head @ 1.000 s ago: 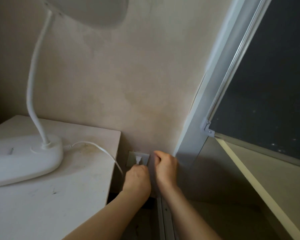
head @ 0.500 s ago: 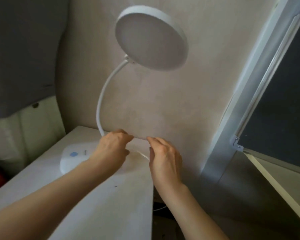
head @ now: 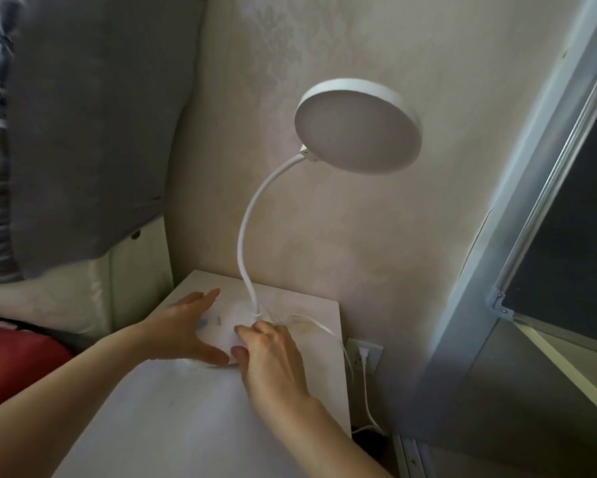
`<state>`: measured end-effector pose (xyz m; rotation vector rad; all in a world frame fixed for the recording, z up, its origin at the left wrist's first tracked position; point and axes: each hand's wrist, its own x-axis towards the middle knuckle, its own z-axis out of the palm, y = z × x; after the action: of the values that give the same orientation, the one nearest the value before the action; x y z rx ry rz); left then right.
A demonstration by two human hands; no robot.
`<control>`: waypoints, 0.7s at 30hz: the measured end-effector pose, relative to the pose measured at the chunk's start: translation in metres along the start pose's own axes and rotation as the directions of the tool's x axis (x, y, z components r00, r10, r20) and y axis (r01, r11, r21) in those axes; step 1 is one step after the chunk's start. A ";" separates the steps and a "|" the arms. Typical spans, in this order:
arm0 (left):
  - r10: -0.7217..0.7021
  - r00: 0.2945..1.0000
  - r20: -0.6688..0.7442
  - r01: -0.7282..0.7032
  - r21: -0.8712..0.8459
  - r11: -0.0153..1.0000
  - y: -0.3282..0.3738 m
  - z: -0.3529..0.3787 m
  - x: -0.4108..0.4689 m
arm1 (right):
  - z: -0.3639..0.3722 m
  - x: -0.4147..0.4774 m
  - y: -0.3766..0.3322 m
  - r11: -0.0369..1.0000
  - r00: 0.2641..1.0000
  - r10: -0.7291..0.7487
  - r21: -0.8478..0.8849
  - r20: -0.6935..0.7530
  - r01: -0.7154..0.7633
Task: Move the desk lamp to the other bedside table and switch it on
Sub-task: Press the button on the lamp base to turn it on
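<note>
A white desk lamp stands at the back of the white bedside table [head: 173,419]. Its round head [head: 357,127] is unlit, on a curved gooseneck [head: 247,232] rising from the flat base [head: 226,322]. A blue button [head: 204,323] sits on the base. My left hand [head: 183,331] lies flat on the base's left side, fingers spread, beside the button. My right hand [head: 273,357] rests on the base's right front with its fingers curled against it. The white cord [head: 324,327] runs off the table's right edge to a plug in the wall socket [head: 364,355].
A grey padded headboard [head: 93,125] and a bed with a red cover [head: 10,367] lie to the left. A window frame [head: 518,208] with a dark pane and a sill fills the right. The cord hangs in the narrow gap between table and wall.
Both hands left the wall socket, where the plug now sits, and came up onto the lamp base. The view swung up and left from the socket to the lamp.
</note>
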<state>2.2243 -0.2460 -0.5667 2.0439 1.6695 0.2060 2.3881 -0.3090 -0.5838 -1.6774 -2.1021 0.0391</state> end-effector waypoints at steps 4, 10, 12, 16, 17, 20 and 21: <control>0.021 0.999 0.034 -0.018 -0.082 0.996 0.002 0.000 0.002 | -0.001 0.004 -0.008 0.999 0.999 0.033 -0.020 0.024 -0.033; -0.040 0.991 -0.125 0.047 0.055 0.997 0.017 0.024 -0.005 | -0.002 -0.001 0.001 0.998 0.999 0.036 -0.053 0.010 -0.036; -0.056 0.989 -0.139 0.070 0.101 0.992 0.021 0.032 -0.011 | -0.003 -0.004 0.007 1.000 1.000 0.020 -0.007 0.005 -0.020; -0.048 0.996 -0.072 0.055 0.105 0.993 0.022 0.035 -0.021 | -0.009 -0.012 0.020 0.998 1.000 -0.009 0.062 -0.018 0.010; -0.049 0.997 -0.066 0.055 0.096 0.994 0.022 0.034 -0.023 | -0.011 -0.014 0.023 0.997 1.000 -0.009 0.075 -0.026 0.011; -0.061 0.996 -0.063 0.068 0.121 0.990 0.026 0.031 -0.030 | -0.013 -0.021 0.027 0.996 0.998 -0.015 0.091 -0.056 0.020; -0.067 0.996 -0.055 0.074 0.137 0.988 0.028 0.030 -0.032 | -0.013 -0.023 0.026 0.995 0.998 -0.022 0.095 -0.061 0.028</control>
<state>2.2534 -0.2886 -0.5743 2.0909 1.8308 0.1210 2.4205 -0.3271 -0.5878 -1.5769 -2.0434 0.0800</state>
